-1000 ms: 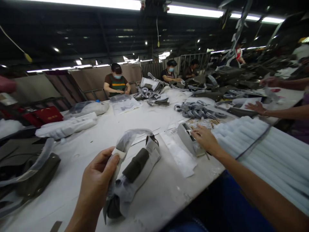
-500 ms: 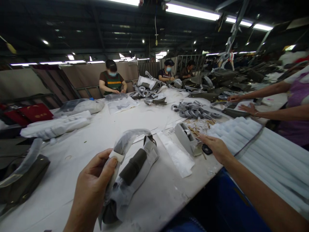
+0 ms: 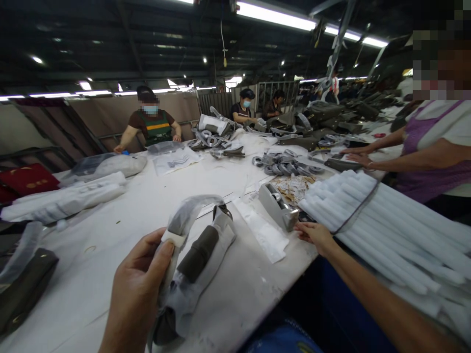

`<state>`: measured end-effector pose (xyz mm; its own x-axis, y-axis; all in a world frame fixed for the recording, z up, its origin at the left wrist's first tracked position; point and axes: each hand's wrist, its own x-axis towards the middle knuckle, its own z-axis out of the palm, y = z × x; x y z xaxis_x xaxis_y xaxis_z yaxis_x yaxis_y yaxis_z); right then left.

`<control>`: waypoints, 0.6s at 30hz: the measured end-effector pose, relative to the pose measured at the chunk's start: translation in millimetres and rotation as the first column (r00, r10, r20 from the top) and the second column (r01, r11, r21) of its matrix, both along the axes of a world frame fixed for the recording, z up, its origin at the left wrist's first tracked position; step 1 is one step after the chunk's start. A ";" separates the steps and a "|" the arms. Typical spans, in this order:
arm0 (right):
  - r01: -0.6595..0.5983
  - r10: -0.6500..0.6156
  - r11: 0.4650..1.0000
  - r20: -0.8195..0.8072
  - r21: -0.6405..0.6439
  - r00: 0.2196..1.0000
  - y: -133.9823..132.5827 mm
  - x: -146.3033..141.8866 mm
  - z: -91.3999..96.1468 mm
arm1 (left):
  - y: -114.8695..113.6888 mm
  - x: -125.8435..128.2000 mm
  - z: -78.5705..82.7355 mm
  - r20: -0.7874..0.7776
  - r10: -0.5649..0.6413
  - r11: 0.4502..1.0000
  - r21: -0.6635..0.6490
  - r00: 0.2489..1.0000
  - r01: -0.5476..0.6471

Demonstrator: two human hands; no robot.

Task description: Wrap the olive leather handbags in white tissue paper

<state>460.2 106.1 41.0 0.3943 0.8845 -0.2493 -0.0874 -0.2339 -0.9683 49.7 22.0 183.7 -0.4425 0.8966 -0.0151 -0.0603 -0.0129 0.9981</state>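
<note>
right hand (image 3: 314, 234) drawn back off the tape dispenser (image 3: 276, 206) to the bench (image 3: 147, 196) edge, co-worker's arms (image 3: 371, 156) now nearer

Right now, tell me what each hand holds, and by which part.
Left hand pinches the plastic-wrapped dark strap at its upper end, thumb on a white pad. Right hand holds nothing visible; it rests open beside the tape dispenser.

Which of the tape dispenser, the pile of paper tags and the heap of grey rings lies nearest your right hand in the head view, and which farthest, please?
1. Tape dispenser, just up and left of the right hand.
2. Paper tags, behind the dispenser.
3. Grey rings, farther up the table.
The left hand holds a plastic-wrapped piece.
</note>
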 end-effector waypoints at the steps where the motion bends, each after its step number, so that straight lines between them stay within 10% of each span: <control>1: -0.002 0.002 1.000 0.002 0.013 1.000 -3.4 -3.9 2.1 | -0.1 -0.2 -0.2 -0.006 -0.001 1.000 0.002 1.000 0.001; 6: -0.181 0.169 0.962 0.078 0.204 0.983 -28.5 -58.0 40.5 | -0.2 4.4 1.4 -0.101 -0.051 0.995 0.076 0.994 0.059; 14: -0.649 0.644 0.560 0.223 0.516 0.732 -60.5 -188.9 143.7 | 2.8 14.2 -3.3 -0.374 -0.072 0.965 0.209 0.925 0.160; 18: -0.664 0.653 0.551 0.234 0.506 0.720 -56.6 -226.0 158.0 | -1.1 16.6 0.0 -0.477 0.003 0.961 0.246 0.879 0.130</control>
<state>234.2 49.5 199.0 -0.3534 0.8741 0.3331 -0.1028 0.3176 -0.9426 66.4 20.9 183.7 -0.2793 0.8641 0.4186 0.4035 -0.2899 0.8678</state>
